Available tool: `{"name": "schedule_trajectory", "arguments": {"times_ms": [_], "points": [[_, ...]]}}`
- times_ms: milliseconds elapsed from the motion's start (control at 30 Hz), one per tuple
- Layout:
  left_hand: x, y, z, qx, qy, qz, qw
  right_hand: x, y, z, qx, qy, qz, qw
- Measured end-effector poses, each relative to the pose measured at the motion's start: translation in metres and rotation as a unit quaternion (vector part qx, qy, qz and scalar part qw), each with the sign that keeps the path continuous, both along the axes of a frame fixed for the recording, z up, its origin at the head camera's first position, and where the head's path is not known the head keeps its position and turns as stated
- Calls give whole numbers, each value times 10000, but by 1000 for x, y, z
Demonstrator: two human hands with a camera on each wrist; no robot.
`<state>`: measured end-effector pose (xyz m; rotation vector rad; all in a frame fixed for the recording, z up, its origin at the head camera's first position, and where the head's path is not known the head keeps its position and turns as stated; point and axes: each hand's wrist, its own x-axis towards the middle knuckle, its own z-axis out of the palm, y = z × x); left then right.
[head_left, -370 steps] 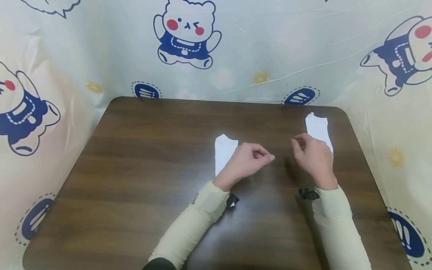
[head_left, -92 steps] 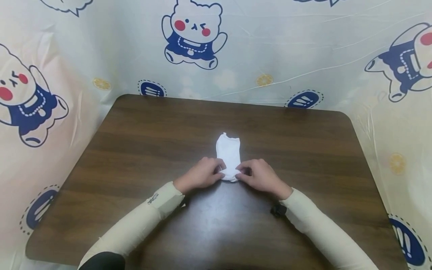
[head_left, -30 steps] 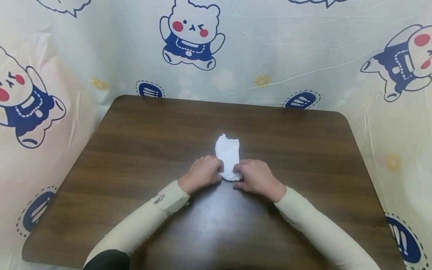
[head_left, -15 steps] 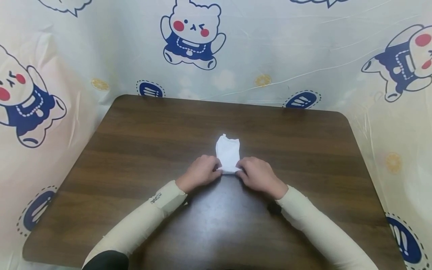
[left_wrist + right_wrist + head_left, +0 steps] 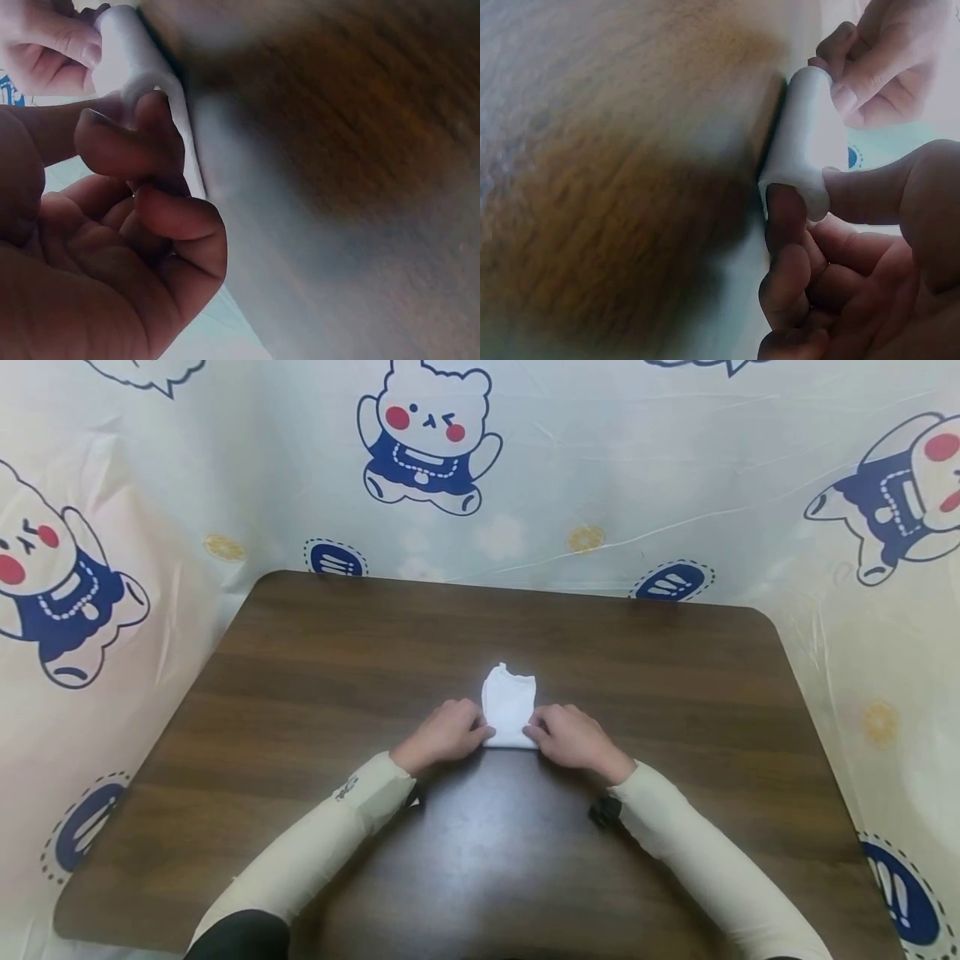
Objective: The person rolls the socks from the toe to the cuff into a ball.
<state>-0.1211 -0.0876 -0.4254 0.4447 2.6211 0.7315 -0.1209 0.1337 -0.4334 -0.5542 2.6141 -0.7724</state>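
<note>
Moved: both hands sit farther up the table than half a second ago, and the rolled near end of the white sock has crept toward 12 o'clock, leaving less flat.
Left hand: at the roll's 9 o'clock end, thumb and curled fingers pinching it.
Right hand: at the 3 o'clock end, pinching likewise.
Sock: mid-table, cuff toward 12 o'clock.

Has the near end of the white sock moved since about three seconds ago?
Yes. The rolled near end of the white sock has moved away from the person toward the table's far edge, leaving less sock flat.
</note>
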Motion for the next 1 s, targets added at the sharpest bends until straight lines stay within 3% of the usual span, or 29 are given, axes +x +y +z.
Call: {"name": "schedule_trajectory", "arguments": {"times_ms": [167, 267, 367, 567, 700, 1000], "points": [[-1, 3, 0, -143, 60, 123, 9998, -2, -2, -1, 175, 95, -267, 9994], [-2, 5, 2, -245, 427, 125, 9987, -2, -3, 0, 336, 361, -371, 9981], [-2, 8, 2, -232, 877, -72, 9959, -1, -4, 1, 439, 794, -347, 9953], [-1, 11, 0, -70, 1236, -653, 9902, 4, -7, 6, 258, 1740, 282, 9840], [0, 10, 1, -214, 1426, -884, 9856, 8, -5, 5, 294, 2106, 755, 9742], [3, 8, 1, -509, 1171, -753, 9890, 8, 4, -2, 900, 1993, 792, 9726]]}}
